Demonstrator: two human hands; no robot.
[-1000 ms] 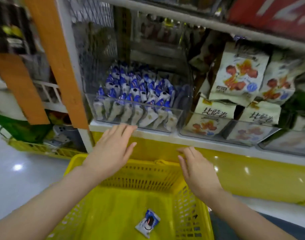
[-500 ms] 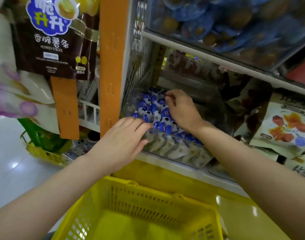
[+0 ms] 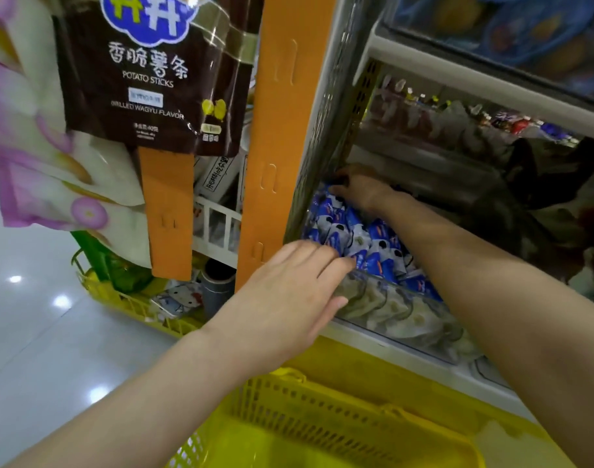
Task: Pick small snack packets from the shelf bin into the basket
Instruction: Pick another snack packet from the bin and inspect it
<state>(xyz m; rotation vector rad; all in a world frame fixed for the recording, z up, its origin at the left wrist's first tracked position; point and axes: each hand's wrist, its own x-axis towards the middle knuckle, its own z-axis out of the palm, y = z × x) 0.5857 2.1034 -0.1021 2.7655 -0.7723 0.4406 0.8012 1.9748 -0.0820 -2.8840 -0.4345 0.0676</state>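
Note:
Small blue-and-white snack packets (image 3: 373,238) fill a clear plastic shelf bin (image 3: 410,319) on the lower shelf. My right hand (image 3: 359,192) reaches deep into the bin's back left corner, fingers curled down around a packet there; the fingertips are in shadow. My left hand (image 3: 288,292) lies flat at the bin's front left corner, its straight fingers touching the front packets and holding nothing. The yellow basket (image 3: 322,417) sits directly below the shelf edge, under both arms; its floor is mostly out of view.
An orange shelf upright (image 3: 272,136) and a wire mesh side panel (image 3: 326,136) stand just left of the bin. A brown potato-sticks bag (image 3: 147,72) hangs at the upper left. A shelf (image 3: 491,79) overhangs the bin. Another yellow basket (image 3: 133,305) stands on the floor at left.
My right hand has pushed further back and left in the bin. My left hand has moved forward onto the bin's front corner. The view has closed in on the shelf.

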